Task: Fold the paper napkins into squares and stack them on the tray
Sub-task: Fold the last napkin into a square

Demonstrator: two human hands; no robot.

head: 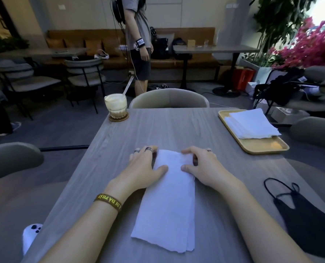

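A white paper napkin (167, 204), folded into a long rectangle, lies on the grey table in front of me. My left hand (145, 166) presses on its far left corner, thumb on the paper. My right hand (199, 164) holds the far right corner, fingers curled over the edge and thumb on top. At the far right stands a wooden tray (262, 147) bearing a stack of white napkins (250, 124).
A glass of iced coffee with a straw (116, 105) sits on a coaster at the far left corner. A black face mask (307, 221) lies near right. A white phone (29, 236) pokes out at the left table edge. Chairs surround the table; a person stands beyond.
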